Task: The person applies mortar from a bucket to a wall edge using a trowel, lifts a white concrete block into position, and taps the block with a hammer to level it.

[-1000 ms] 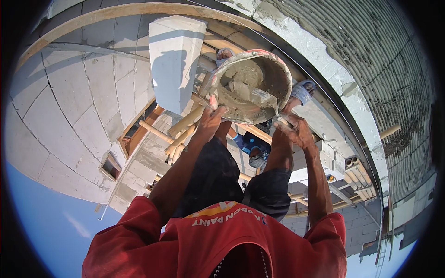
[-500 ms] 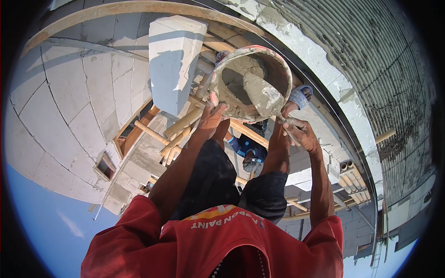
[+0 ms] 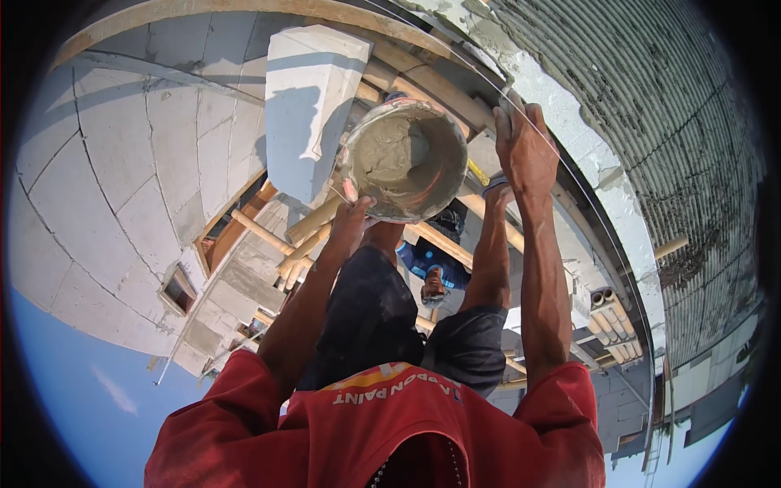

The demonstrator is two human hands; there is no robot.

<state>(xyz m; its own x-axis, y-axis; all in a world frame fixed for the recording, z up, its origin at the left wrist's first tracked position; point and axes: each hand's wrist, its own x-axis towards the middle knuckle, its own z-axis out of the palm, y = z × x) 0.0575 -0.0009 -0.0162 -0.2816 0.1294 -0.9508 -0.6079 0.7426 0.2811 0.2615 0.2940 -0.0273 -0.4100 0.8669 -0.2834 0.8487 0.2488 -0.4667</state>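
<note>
A round bucket (image 3: 404,159) full of grey mortar sits tilted on the wooden scaffold planks (image 3: 431,85) in front of my knees. My left hand (image 3: 351,218) grips its near rim at the lower left. My right hand (image 3: 523,145) is off the bucket, up at the right by the top of the grey block wall (image 3: 586,154), back of the hand toward me and fingers curled over a grey edge. What lies under those fingers is hidden. A taut string line runs past that hand along the wall.
A tall white block (image 3: 313,106) stands upright left of the bucket. White block walls (image 3: 114,163) lie far below at the left. Another person in blue (image 3: 431,264) is below the planks. Bundled pipes (image 3: 612,313) and a corrugated roof (image 3: 675,122) are at the right.
My right hand let go of the bucket's right rim and moved up and right to the wall edge. The bucket tipped upright, its mouth now facing me, and shifted left.
</note>
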